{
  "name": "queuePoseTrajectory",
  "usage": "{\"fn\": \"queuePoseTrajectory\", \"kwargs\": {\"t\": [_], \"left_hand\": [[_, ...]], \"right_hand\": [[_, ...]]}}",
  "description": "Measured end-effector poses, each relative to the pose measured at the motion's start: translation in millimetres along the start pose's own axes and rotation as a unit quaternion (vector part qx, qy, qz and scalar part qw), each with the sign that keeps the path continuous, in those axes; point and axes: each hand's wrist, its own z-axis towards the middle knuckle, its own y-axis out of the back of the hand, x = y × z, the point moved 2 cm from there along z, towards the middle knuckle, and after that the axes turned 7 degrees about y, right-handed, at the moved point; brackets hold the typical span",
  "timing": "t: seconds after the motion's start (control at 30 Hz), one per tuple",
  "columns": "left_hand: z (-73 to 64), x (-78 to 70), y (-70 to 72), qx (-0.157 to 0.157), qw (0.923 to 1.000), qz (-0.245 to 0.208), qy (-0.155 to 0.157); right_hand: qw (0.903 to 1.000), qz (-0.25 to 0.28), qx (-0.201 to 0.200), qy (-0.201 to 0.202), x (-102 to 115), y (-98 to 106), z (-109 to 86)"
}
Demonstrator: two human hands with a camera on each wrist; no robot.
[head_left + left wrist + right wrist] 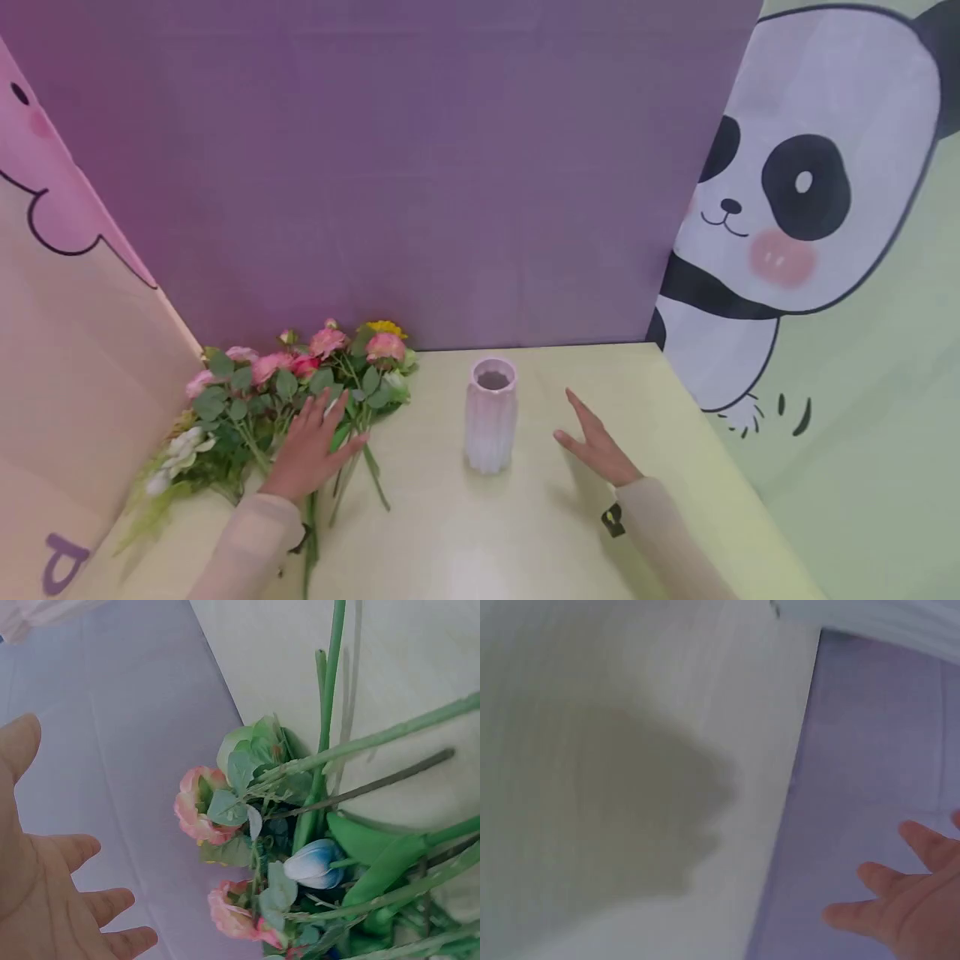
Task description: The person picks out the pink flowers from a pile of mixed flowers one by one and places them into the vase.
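Note:
A ribbed vase point(491, 425), pink at the top and whiter below, stands upright mid-table. To its left lies a pile of artificial flowers point(270, 367) with pink, white and yellow blooms, their green stems pointing toward the front. Above the pile hovers my left hand point(311, 446), fingers spread and holding nothing. The left wrist view shows a blue-and-white tulip point(315, 864) and pink blooms point(201, 806) beside that hand. Right of the vase, apart from it, my right hand point(598, 446) hangs over the table with fingers extended. In the right wrist view its fingers point(881, 879) are straight.
The pale table point(450, 550) meets a purple back panel point(450, 183). A panda picture point(817, 275) covers the right wall, and a pink cartoon point(67, 192) is on the left wall. The right hand's shadow point(630, 802) falls on the tabletop.

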Motion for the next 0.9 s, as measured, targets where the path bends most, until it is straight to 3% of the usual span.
{"fn": "queuePoseTrajectory", "kwargs": {"t": [0.13,0.33,0.5,0.77,0.9], "left_hand": [[0.9,1.8,-1.5,0.016,0.9992,-0.029,0.02],[0.2,3.2,-4.0,0.036,0.9955,-0.071,0.051],[1.2,3.7,-9.9,0.053,0.9898,-0.114,0.067],[4.1,7.6,-26.3,0.094,0.9734,-0.174,0.116],[1.3,10.1,-33.8,0.093,0.9712,-0.175,0.132]], "right_hand": [[0.9968,0.074,-0.032,-0.001,7,-15,5.5],[0.9819,0.171,-0.079,-0.02,48,-30,12.1],[0.9746,0.193,-0.106,-0.041,69,-47,17.8],[0.9666,0.207,-0.136,-0.064,38,-91,28.3],[0.9604,0.233,-0.13,-0.078,43,-100,29.5]]}}
